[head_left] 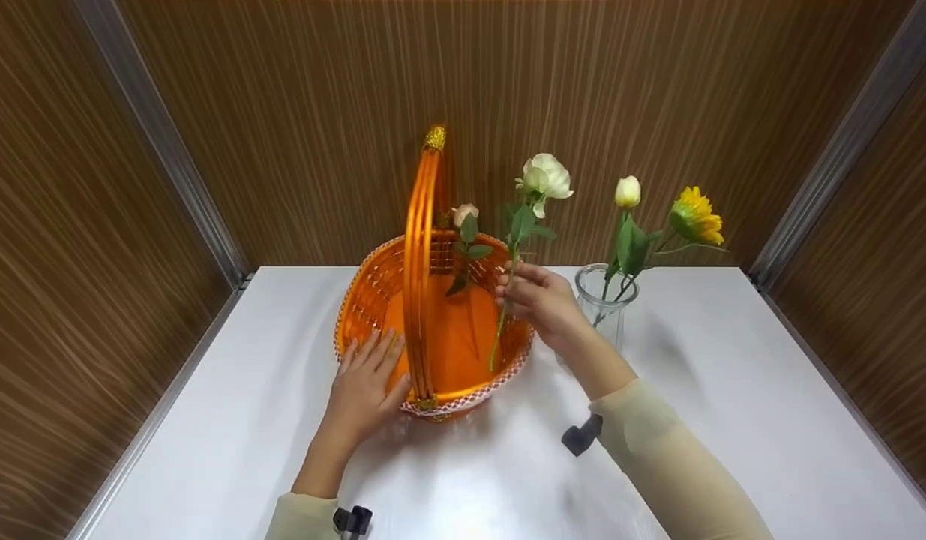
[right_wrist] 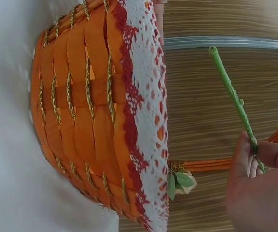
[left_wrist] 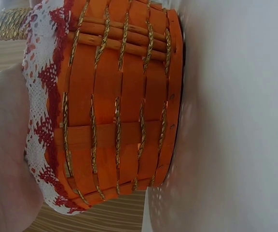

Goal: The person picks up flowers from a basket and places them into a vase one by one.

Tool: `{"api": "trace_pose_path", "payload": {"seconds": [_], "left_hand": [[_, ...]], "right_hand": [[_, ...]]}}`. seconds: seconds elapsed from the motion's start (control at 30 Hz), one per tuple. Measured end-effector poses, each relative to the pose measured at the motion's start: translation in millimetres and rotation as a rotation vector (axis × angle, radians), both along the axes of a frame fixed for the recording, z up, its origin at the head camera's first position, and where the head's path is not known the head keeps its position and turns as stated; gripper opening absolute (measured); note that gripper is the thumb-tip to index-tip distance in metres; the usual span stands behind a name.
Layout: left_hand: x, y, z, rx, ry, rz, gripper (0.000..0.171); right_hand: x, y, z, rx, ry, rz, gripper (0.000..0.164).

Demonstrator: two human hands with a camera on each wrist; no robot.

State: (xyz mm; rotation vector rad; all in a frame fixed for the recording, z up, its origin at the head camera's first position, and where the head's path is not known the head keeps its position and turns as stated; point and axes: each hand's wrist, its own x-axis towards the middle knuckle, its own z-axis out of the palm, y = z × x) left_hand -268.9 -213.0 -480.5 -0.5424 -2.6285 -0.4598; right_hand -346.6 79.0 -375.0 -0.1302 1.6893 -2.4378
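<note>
My right hand (head_left: 541, 300) pinches the green stem (right_wrist: 233, 94) of a white rose (head_left: 546, 176) between thumb and fingers. The bloom points up, and the stem's cut end hangs over the right side of an orange woven basket (head_left: 513, 369). My left hand (head_left: 365, 386) rests on the basket's near left rim, its fingers spread and extended inward. White and red lace edges that rim, and a tall orange handle (head_left: 420, 262) arches over the basket. A small pale pink rose (head_left: 465, 215) stands inside, leaning near the back.
To the right, a clear glass vase (head_left: 616, 319) stands partly behind my right forearm. It holds a white tulip (head_left: 627, 193) and a yellow sunflower (head_left: 695, 217). The white table (head_left: 230, 420) is bounded by brown wood-grain panels (head_left: 298, 112) at back and sides.
</note>
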Motion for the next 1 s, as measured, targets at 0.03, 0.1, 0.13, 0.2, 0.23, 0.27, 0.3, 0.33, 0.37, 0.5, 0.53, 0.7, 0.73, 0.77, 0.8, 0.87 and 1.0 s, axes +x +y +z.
{"api": "trace_pose_path", "payload": {"seconds": [0.03, 0.1, 0.13, 0.2, 0.23, 0.27, 0.3, 0.33, 0.37, 0.5, 0.53, 0.7, 0.73, 0.77, 0.8, 0.87, 1.0], "left_hand": [[0.3, 0, 0.2, -0.001, -0.002, 0.0, 0.062], [0.8, 0, 0.2, -0.003, -0.004, 0.0, 0.062], [1.0, 0, 0.3, -0.003, -0.004, 0.0, 0.061], [1.2, 0, 0.0, -0.003, -0.005, -0.002, 0.061], [1.3, 0, -0.2, -0.004, -0.007, -0.004, 0.061], [1.5, 0, -0.5, -0.003, -0.009, -0.005, 0.061], [1.5, 0, -1.1, -0.003, -0.01, -0.005, 0.061], [1.7, 0, -1.5, -0.003, -0.01, -0.005, 0.061], [1.7, 0, -2.0, -0.003, -0.009, -0.005, 0.061], [0.8, 0, -3.2, -0.006, 0.001, -0.006, 0.061], [0.8, 0, -3.0, -0.008, 0.004, -0.006, 0.061], [0.2, 0, -1.4, -0.007, 0.009, -0.008, 0.06], [-0.1, 0, -1.1, -0.007, 0.01, -0.009, 0.06], [-0.3, 1, -0.8, -0.007, 0.011, -0.01, 0.06], [-0.5, 1, -0.7, -0.004, 0.015, -0.011, 0.06], [-0.6, 0, -0.8, -0.002, 0.03, -0.014, 0.06], [-1.1, 0, -1.0, 0.001, 0.054, -0.021, 0.06]], "right_hand": [[1.4, 2, 1.2, -0.001, 0.005, 0.0, 0.043], [4.3, 5, 4.0, 0.001, 0.018, 0.002, 0.042], [5.7, 7, 5.4, 0.002, 0.026, 0.001, 0.041], [8.7, 11, 8.6, 0.002, 0.038, -0.013, 0.04], [10.2, 13, 10.1, 0.005, 0.044, -0.019, 0.039], [11.7, 16, 11.6, 0.004, 0.05, -0.021, 0.039], [13.1, 18, 13.1, 0.001, 0.055, -0.027, 0.039], [14.3, 20, 14.4, -0.005, 0.059, -0.035, 0.038], [15.6, 23, 15.8, -0.01, 0.064, -0.039, 0.038], [19.6, 33, 20.7, -0.036, 0.089, -0.041, 0.034], [20.1, 36, 21.6, -0.04, 0.094, -0.041, 0.034], [21.8, 48, 25.0, -0.05, 0.103, -0.055, 0.034], [22.1, 50, 25.7, -0.049, 0.107, -0.059, 0.035], [22.7, 52, 26.5, -0.051, 0.11, -0.064, 0.036], [23.4, 54, 27.5, -0.048, 0.116, -0.068, 0.036], [24.7, 57, 29.5, -0.045, 0.13, -0.072, 0.035], [26.7, 65, 35.2, -0.046, 0.158, -0.071, 0.033]]}}
